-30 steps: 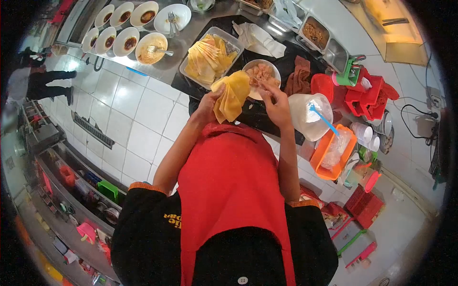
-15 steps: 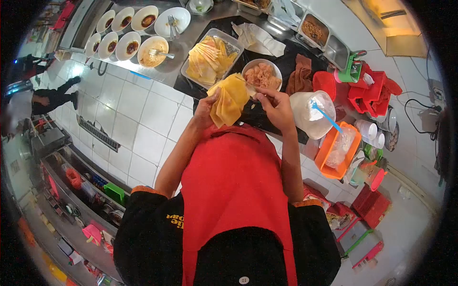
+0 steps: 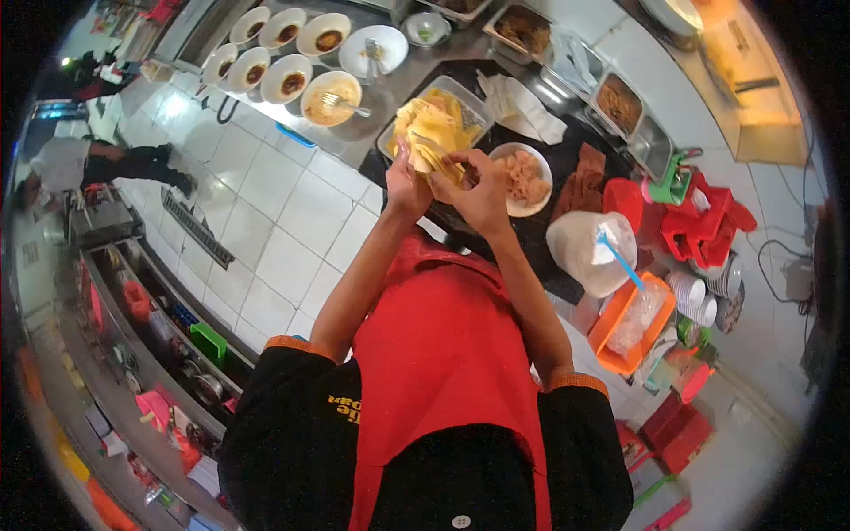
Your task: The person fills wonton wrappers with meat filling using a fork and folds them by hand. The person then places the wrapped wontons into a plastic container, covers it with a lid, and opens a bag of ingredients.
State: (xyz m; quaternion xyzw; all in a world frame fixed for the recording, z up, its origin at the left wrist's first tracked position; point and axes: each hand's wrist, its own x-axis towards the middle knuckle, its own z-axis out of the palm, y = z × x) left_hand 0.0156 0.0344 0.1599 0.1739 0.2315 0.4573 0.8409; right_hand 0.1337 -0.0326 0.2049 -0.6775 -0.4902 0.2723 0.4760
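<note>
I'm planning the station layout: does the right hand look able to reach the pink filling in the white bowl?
Probably yes: the white bowl sits close beside the right hand, the pink filling uncovered, though that hand is at the yellow sheets.

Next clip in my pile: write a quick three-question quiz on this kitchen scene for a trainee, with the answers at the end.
1. What is the left hand holding?
2. True or false: a blue handle sticks out of the white tub.
3. How many bowls at the upper left hold dark sauce, not counting the one with a fork in it?

Key: 1. Thin yellow sheets. 2. True. 3. Six.
</note>
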